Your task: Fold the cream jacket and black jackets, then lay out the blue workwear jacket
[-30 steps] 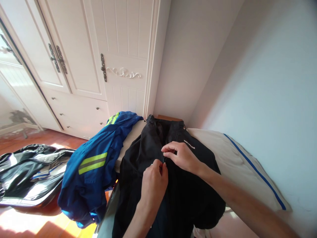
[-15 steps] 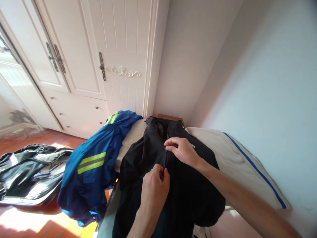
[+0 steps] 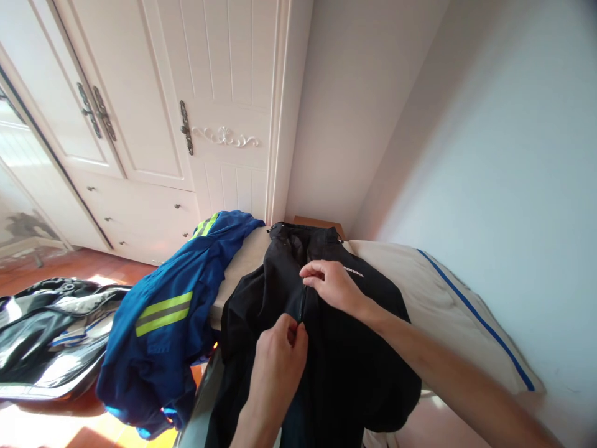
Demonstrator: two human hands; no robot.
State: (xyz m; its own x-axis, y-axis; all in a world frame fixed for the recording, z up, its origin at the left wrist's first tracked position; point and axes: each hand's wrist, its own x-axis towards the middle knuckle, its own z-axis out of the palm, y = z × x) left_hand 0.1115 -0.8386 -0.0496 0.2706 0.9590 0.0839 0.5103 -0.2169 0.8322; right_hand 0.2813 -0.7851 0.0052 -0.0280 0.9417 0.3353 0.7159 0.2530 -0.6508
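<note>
A black jacket (image 3: 364, 354) lies front up, with its collar at the far end and white lettering (image 3: 353, 272) on the chest. The dark zipper (image 3: 303, 303) runs down its front between my two hands. My right hand (image 3: 333, 287) is closed in a pinch at the upper end of the zipper; the small pull itself is hidden by the fingertips. Lower down, my left hand (image 3: 280, 354) is closed on the jacket's front edge beside the zipper.
Left of the jacket lies a blue garment (image 3: 163, 348) with yellow reflective strips. An open bag or suitcase (image 3: 51, 354) sits on the wooden floor. A beige cushion (image 3: 448, 311) with blue piping rests against the wall. Behind stands a white wardrobe (image 3: 224, 74).
The view has shifted slightly, so things appear a little further left. More of the chest lettering shows beside my right hand. Both hands keep their grips.
</note>
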